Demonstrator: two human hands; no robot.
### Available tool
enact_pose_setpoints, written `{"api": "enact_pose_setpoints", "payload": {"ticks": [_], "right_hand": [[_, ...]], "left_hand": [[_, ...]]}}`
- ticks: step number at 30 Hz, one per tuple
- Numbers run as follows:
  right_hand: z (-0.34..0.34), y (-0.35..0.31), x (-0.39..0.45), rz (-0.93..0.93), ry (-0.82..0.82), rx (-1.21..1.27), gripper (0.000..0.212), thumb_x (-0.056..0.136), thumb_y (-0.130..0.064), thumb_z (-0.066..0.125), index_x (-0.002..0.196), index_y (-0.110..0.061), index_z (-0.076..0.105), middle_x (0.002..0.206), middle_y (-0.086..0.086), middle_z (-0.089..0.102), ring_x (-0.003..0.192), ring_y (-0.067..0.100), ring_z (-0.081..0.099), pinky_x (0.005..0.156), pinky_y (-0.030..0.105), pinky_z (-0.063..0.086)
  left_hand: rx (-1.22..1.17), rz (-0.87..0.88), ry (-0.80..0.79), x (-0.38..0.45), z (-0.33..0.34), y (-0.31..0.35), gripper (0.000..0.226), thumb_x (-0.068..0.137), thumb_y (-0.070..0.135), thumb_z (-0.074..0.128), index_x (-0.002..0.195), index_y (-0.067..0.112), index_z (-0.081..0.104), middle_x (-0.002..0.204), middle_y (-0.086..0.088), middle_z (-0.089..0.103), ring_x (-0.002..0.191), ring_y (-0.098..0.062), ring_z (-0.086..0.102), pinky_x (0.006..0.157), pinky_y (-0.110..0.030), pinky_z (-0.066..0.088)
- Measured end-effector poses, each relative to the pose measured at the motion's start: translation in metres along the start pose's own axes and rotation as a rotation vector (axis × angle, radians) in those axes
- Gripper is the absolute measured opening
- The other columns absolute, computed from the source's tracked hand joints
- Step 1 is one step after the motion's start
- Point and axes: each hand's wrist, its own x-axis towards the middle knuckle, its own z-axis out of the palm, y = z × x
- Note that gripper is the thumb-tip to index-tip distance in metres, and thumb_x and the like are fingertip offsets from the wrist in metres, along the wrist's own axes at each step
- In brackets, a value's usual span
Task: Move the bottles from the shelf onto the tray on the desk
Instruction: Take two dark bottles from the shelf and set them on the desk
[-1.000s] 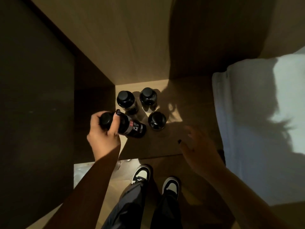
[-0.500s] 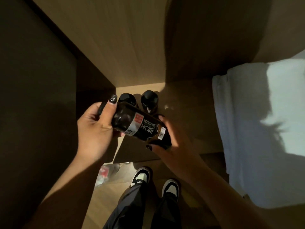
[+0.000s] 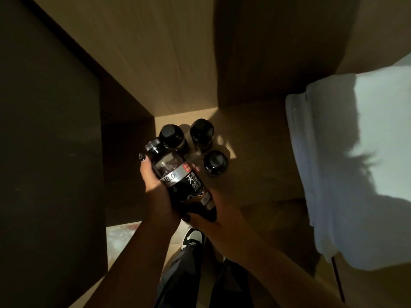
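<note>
A dark bottle (image 3: pixel 181 178) with a black cap and a silver-and-black label lies tilted in both my hands, above the shelf's front edge. My left hand (image 3: pixel 153 185) wraps its upper body from the left. My right hand (image 3: pixel 219 215) cups its base from below. Three more dark bottles stand upright on the wooden shelf (image 3: pixel 255 174): one at the back left (image 3: pixel 171 136), one at the back middle (image 3: pixel 202 132), one nearer on the right (image 3: pixel 216 162). No tray or desk is in view.
A dark panel (image 3: pixel 49 152) walls the shelf on the left and a wooden back panel (image 3: pixel 155 63) rises behind it. A white cloth-covered surface (image 3: pixel 355 163) lies to the right. My legs and black-and-white shoes (image 3: pixel 193 237) show below on the floor.
The bottle was lifted off the shelf by my left hand. My right hand came in and took its base. The bottle has since swung cap-up and moved nearer to me.
</note>
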Motion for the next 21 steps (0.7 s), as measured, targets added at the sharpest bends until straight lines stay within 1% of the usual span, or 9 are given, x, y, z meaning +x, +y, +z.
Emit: {"api": "enact_pose_setpoints", "payload": {"ticks": [3,6,7,9,11,14,17,19,21], "right_hand": [[-0.017,-0.004,0.005,0.082,-0.037,-0.219,0.03,0.094,-0.041,0.054,0.121,-0.027,0.054,0.102,-0.017,0.065,0.088,-0.003,0.062,0.079,0.014,0.052],[-0.038,-0.007,0.016,0.076,0.208,-0.358,0.023,0.099,-0.038,0.042,0.115,-0.028,0.056,0.079,-0.016,0.058,0.061,-0.003,0.052,0.056,0.01,0.043],[-0.044,-0.008,0.022,0.072,0.308,-0.358,0.024,0.099,-0.037,0.042,0.118,-0.028,0.053,0.079,-0.016,0.056,0.063,-0.002,0.053,0.057,0.012,0.043],[-0.05,-0.005,0.037,0.01,0.429,-0.378,0.035,0.096,-0.035,0.05,0.13,-0.026,0.046,0.104,-0.014,0.052,0.088,0.0,0.054,0.072,0.018,0.045],[-0.047,0.001,0.054,-0.055,0.386,-0.489,0.047,0.093,-0.033,0.057,0.136,-0.025,0.041,0.128,-0.005,0.04,0.109,0.004,0.042,0.08,0.015,0.037],[-0.036,0.013,0.075,-0.078,0.243,-0.488,0.047,0.096,-0.026,0.054,0.14,-0.028,0.038,0.143,0.004,0.031,0.122,0.016,0.042,0.091,0.021,0.04],[-0.036,0.021,0.084,-0.023,0.182,-0.478,0.045,0.099,-0.018,0.047,0.142,-0.027,0.036,0.148,0.008,0.029,0.127,0.024,0.042,0.1,0.034,0.043],[-0.041,0.021,0.087,-0.012,0.208,-0.451,0.044,0.099,-0.017,0.049,0.14,-0.026,0.037,0.146,0.007,0.032,0.126,0.024,0.043,0.101,0.038,0.044],[-0.045,0.022,0.088,0.004,0.234,-0.36,0.042,0.096,-0.023,0.053,0.136,-0.025,0.041,0.139,0.004,0.039,0.12,0.02,0.048,0.099,0.038,0.046]], "left_hand": [[-0.098,0.018,0.024,0.004,-0.004,-0.009,0.063,0.082,0.069,0.04,0.106,0.017,0.066,0.098,-0.009,0.067,0.093,-0.025,0.065,0.09,-0.041,0.05],[-0.147,-0.025,0.047,0.011,-0.013,-0.017,0.07,0.079,0.073,0.043,0.118,0.017,0.06,0.117,-0.013,0.058,0.112,-0.03,0.056,0.105,-0.048,0.038],[-0.146,-0.041,0.038,0.014,-0.018,-0.018,0.07,0.08,0.073,0.042,0.12,0.018,0.058,0.118,-0.012,0.056,0.113,-0.029,0.055,0.105,-0.047,0.038],[-0.144,-0.093,0.04,0.016,-0.026,-0.021,0.073,0.081,0.075,0.04,0.123,0.017,0.057,0.11,-0.011,0.06,0.108,-0.027,0.058,0.103,-0.044,0.039],[-0.182,-0.161,0.005,0.016,-0.036,-0.024,0.086,0.076,0.077,0.048,0.137,0.016,0.05,0.118,-0.009,0.059,0.122,-0.029,0.052,0.111,-0.046,0.033],[-0.195,-0.141,-0.003,0.021,-0.051,-0.029,0.09,0.072,0.077,0.051,0.142,0.02,0.045,0.137,-0.012,0.052,0.134,-0.032,0.044,0.112,-0.051,0.03],[-0.142,-0.131,-0.028,0.025,-0.057,-0.023,0.077,0.068,0.073,0.063,0.121,0.016,0.061,0.113,-0.012,0.065,0.103,-0.024,0.066,0.092,-0.043,0.053],[-0.149,-0.198,-0.092,0.025,-0.055,-0.019,0.079,0.047,0.061,0.085,0.108,0.014,0.07,0.106,-0.008,0.067,0.095,-0.02,0.067,0.092,-0.036,0.051],[-0.175,-0.245,-0.111,0.027,-0.054,-0.017,0.075,0.037,0.048,0.093,0.099,0.01,0.075,0.099,-0.005,0.068,0.085,-0.017,0.068,0.084,-0.032,0.054]]}}
